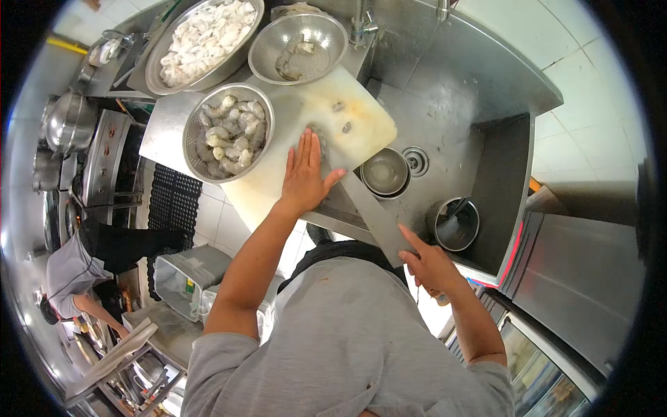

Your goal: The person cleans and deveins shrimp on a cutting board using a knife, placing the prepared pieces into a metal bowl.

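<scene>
My left hand (303,174) lies flat on the white cutting board (278,111), its fingers stretched out. Beneath its fingertips is a small greyish piece, apparently a shrimp (317,132), mostly covered. My right hand (429,263) grips a broad-bladed knife (379,219), index finger along the blade; the blade points up and left toward the board, its tip close to my left thumb. Left of my left hand, a perforated steel colander (189,154) holds many grey shrimp (233,135). Two small grey scraps (346,127) lie on the board's right part.
Behind the board stand a second colander (330,50) with a few shrimp and a large bowl (154,78) of white seafood pieces. The steel sink (445,139) at right holds a round bowl (384,172) and a pot (455,226). A co-worker (73,267) bends at far left.
</scene>
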{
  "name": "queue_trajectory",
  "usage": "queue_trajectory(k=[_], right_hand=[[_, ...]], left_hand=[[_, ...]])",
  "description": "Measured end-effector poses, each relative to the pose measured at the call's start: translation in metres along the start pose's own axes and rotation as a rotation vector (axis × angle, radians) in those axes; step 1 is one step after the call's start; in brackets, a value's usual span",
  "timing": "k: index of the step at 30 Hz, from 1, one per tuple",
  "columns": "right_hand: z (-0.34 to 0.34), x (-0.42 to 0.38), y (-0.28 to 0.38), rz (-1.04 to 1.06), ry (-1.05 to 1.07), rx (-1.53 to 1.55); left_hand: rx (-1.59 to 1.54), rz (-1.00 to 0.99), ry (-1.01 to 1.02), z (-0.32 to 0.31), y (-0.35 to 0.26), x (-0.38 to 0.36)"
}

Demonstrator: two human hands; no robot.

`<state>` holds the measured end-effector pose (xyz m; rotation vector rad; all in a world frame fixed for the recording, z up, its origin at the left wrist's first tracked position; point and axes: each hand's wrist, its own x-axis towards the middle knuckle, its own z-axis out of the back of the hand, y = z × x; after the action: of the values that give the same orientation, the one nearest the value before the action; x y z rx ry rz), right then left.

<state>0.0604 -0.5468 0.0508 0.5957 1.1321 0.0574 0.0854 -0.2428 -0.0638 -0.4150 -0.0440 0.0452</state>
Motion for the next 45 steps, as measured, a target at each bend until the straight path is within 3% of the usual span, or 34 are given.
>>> queue_trajectory(k=[9, 10, 13, 15, 19, 28, 31, 34, 37, 45], right_hand=[[-0.019, -0.017, -0.040, 0.268, -0.205, -0.449], [-0.014, -0.022, -0.044, 0.211, -0.183, -0.391], [0.002, -0.044, -0.041, 0.038, -0.145, -0.190], [0.012, -0.056, -0.031, -0.081, -0.157, -0.024], [0.012, -0.049, -0.046, 0.036, -0.253, 0.006], [0.008, -0.038, -0.061, 0.048, -0.194, 0.072], [0.005, -0.031, -0.072, 0.146, -0.215, 0.020], [0.010, -0.029, -0.070, 0.122, -0.195, -0.008], [0.017, -0.031, -0.063, 0.097, -0.173, -0.035], [0.018, -0.021, -0.069, 0.167, -0.182, -0.008]], left_hand=[[-0.038, 0.065, -0.036, -0.006, 0.002, 0.003], [-0.057, 0.077, -0.049, -0.007, 0.003, 0.005], [-0.628, 0.190, -0.269, 0.001, 0.015, 0.010], [-0.390, 0.151, -0.338, 0.005, 0.013, 0.016], [-0.112, 0.081, -0.295, 0.017, -0.001, 0.025], [-0.429, 0.133, -0.246, 0.023, 0.022, 0.020], [-0.367, 0.076, -0.279, 0.035, 0.012, 0.017], [-0.076, -0.284, -0.211, 0.036, 0.006, 0.012], [0.071, -0.300, -0.050, 0.038, 0.004, 0.013], [0.290, -0.386, -0.112, 0.029, 0.008, 0.024]])
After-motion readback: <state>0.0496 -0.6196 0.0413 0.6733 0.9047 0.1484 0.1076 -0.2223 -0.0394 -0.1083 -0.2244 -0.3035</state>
